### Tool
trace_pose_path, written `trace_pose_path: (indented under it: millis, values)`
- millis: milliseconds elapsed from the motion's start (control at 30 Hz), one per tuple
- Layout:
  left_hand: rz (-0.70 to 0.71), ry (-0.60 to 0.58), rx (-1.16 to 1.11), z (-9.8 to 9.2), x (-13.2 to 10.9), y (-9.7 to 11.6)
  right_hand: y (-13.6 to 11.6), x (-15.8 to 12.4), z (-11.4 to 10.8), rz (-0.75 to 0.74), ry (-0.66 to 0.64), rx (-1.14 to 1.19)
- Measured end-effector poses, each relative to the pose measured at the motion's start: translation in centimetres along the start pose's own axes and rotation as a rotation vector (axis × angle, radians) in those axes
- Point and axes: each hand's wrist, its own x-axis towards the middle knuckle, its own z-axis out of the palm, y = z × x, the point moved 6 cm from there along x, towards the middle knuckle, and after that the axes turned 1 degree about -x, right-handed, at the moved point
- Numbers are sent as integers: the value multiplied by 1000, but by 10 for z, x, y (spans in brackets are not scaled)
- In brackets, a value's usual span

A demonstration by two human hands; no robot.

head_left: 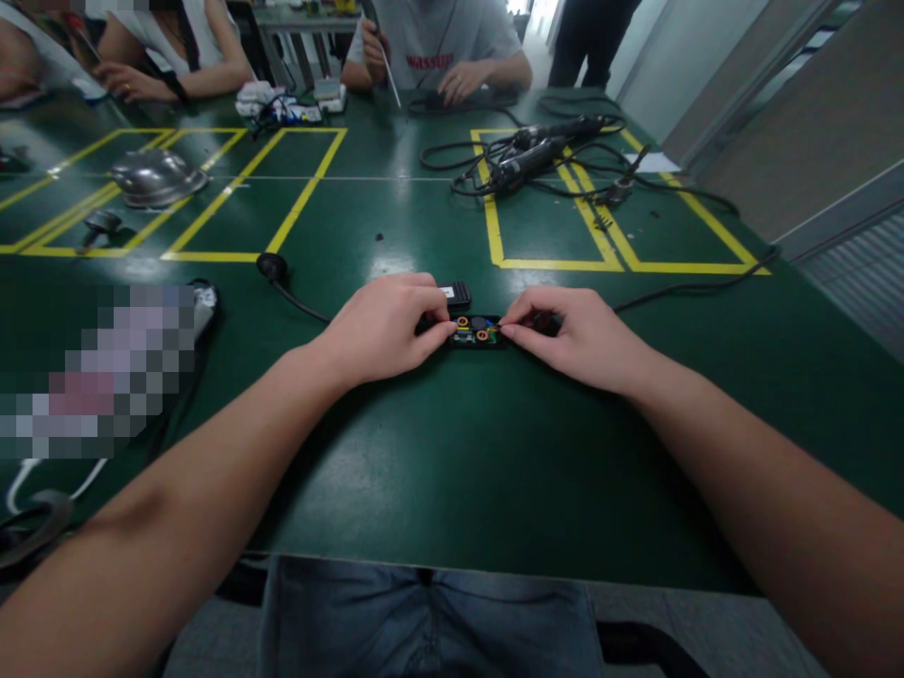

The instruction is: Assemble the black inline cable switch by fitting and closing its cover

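A small open black case [476, 345] lies on the table in front of me, with a circuit board [480, 330] inside that carries copper-coloured coils and coloured wires. My left hand [395, 325] is closed, its thumb and index finger pinching the left end of the case. At the opposite end, the thumb and fingertips of my right hand [572, 330] are pressed together on the case's edge by the wires; whether they also grip a wire is hidden. Just behind the case lies a ribbed black cover [458, 294] with a white label.
A black cord with a plug [272, 267] runs to my left hand; another cord [696, 290] leaves rightward. Corded black power tools [529, 162] lie at back right. A metal bowl-shaped part [156, 179] sits back left, a blurred-out object [105, 377] nearer. Other people sit opposite.
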Motion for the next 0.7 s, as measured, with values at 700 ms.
trace_pose_path:
  millis: [700]
  values:
    - [-177,120,-2,4,2,-29,-1,-1,4,16,-21,-49]
